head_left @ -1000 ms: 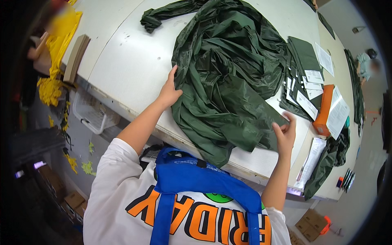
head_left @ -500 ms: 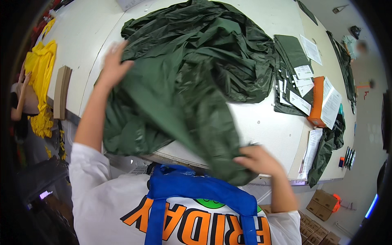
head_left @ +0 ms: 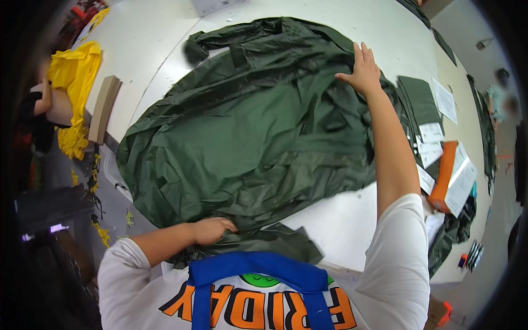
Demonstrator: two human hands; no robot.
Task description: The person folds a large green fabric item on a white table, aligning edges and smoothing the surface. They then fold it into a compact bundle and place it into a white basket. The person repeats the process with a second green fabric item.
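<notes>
The dark green garment [head_left: 236,132] lies spread and wrinkled across the white table [head_left: 344,231], its near part reaching the table's edge in front of the wearer's body.

Left hand [head_left: 212,230]: at the garment's near edge, fingers curled inward against the cloth. Whether they are clamped on a fold cannot be told. Most of the garment extends beyond this hand, away from the body.

Right hand [head_left: 363,74]: at the garment's far right edge, fingers extended, thumb apart, nothing gripped. The cloth lies beneath and to the left of it; whether the palm presses on it cannot be told.

Right of the garment are a folded green piece [head_left: 419,99], white cards [head_left: 432,132] and an orange box [head_left: 443,179]. To the left, well apart from both hands, are brown cardboard strips [head_left: 104,110] and yellow fabric [head_left: 82,71].
</notes>
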